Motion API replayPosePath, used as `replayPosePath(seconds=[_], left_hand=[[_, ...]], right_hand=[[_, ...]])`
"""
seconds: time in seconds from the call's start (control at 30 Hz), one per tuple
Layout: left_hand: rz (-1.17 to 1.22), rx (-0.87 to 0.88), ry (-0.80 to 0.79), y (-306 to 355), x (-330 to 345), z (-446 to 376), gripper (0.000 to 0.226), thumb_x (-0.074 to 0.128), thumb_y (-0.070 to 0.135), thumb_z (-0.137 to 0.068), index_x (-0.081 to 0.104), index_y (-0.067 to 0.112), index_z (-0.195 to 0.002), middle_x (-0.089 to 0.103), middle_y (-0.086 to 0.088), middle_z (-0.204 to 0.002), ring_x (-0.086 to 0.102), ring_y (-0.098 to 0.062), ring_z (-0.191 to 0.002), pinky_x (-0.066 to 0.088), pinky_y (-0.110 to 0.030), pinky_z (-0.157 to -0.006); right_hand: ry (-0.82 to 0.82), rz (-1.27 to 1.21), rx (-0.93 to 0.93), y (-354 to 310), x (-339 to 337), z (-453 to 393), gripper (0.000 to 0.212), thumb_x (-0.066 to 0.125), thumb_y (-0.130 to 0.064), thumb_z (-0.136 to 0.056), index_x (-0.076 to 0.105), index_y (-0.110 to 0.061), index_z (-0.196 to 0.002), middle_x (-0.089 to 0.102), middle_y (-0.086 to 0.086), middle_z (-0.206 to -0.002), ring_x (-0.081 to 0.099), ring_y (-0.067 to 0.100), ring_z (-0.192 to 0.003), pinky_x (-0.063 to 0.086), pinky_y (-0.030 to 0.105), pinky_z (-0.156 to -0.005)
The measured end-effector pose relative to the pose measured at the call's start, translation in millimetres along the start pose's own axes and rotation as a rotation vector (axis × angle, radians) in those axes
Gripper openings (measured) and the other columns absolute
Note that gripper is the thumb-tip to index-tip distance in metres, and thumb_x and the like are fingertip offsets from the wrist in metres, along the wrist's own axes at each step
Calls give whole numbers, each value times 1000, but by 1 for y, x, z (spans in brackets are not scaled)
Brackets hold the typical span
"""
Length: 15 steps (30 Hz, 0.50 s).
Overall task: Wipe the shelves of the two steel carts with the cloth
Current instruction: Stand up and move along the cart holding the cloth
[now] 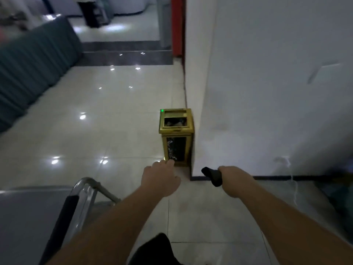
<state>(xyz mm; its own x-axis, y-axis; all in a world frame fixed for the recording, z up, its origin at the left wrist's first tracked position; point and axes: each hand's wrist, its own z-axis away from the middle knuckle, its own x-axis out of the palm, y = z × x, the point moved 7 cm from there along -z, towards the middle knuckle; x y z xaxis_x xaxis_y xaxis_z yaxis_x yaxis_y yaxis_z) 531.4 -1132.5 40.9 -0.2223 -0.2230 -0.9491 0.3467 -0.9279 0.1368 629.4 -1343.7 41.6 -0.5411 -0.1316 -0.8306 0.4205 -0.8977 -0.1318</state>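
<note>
in a dim tiled corridor, your right hand (pixel 232 181) reaches forward with its fingers wrapped round a dark cloth (pixel 213 176), a bunched end poking out past the fist. your left hand (pixel 162 179) is stretched out ahead, holding nothing; it looks loosely relaxed, though how its fingers lie is hard to tell from behind. one steel cart (pixel 38 217) sits at the lower left, only its top shelf and black-sleeved handle (pixel 63 222) in frame; the second cart is not in view. a gold bin (pixel 176 137) stands against the white wall (pixel 267 83) straight ahead, well apart from the cart.

no wiping appears under way, since the cloth is over bare floor and touches no shelf. to do this step well, you would likely turn left toward the cart, spread the bunched cloth flatter under your palm, and steady the cart by its handle with the free hand so it does not roll as you press.
</note>
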Motion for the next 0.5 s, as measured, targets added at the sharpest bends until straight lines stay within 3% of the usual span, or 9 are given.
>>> replayPosePath(seconds=[0.1, 0.27, 0.5], left_hand=[[48, -143, -29, -40, 3, -11, 64, 46, 57, -97, 41, 26, -153, 56, -1, -146, 55, -27, -130, 46, -47, -104], [94, -316, -36, -115, -1, -49, 65, 44, 57, -97, 40, 25, -153, 54, -2, -147, 54, -28, -130, 44, -48, -102], [108, -365, -42, -203, -44, -157, 60, 44, 53, -96, 43, 25, -149, 57, -1, -142, 53, -26, -130, 43, -45, -98]], right_hand=[[-27, 85, -121, -36, -19, -43, 15, 58, -12, -95, 52, -22, -104, 63, 5, -109, 63, 25, -98, 52, 36, -85], [-51, 151, -273, -108, -52, -122, 33, 62, -8, -91, 61, -24, -120, 66, 3, -113, 63, 23, -100, 55, 37, -90], [-81, 63, -346, -201, -116, -241, 36, 62, -8, -91, 62, -29, -120, 63, -3, -104, 60, 17, -94, 53, 31, -81]])
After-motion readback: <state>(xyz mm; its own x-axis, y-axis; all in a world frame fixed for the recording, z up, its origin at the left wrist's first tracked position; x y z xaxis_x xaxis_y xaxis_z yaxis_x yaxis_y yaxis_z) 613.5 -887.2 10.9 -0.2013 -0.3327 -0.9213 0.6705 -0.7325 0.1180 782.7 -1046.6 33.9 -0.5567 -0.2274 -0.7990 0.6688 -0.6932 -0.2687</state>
